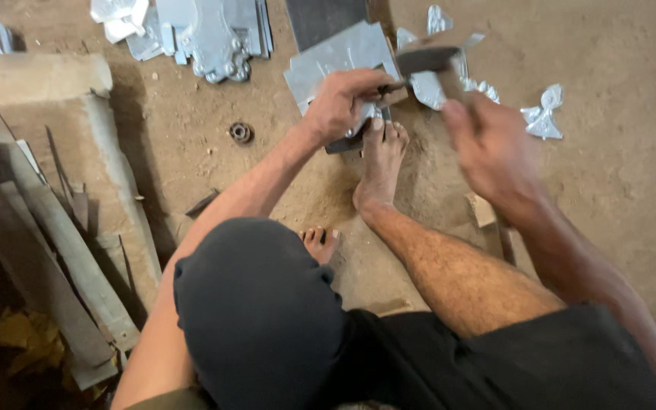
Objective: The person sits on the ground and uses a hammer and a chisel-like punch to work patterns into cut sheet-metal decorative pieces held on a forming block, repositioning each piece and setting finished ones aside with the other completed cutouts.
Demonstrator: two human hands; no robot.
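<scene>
The left hand [341,102] is closed around a short chisel-like punch [383,89], its tip set on a flat sheet-metal piece [335,57]. The sheet lies on a dark steel bar [316,19] on the dirt floor [609,182], directly under this hand, so the bar seems to serve as an anvil. The right hand [491,152], blurred, is wrapped shut around the handle of one hammer [428,59], whose head hangs just right of the punch, above the sheet.

One bare foot [380,163] rests its toes on the near end of the bar, just below the left hand, apparently to pin the work steady. The toes of a second foot [320,241] show nearer the body.

Beyond the left hand lies one stack of cut metal shapes [206,34]. To the right of the hammer are scattered offcuts [544,114], at least three. One small ring-shaped bearing [241,133] sits on the floor left of the left hand. Far left, several long planks [47,228] lean together against a block.
</scene>
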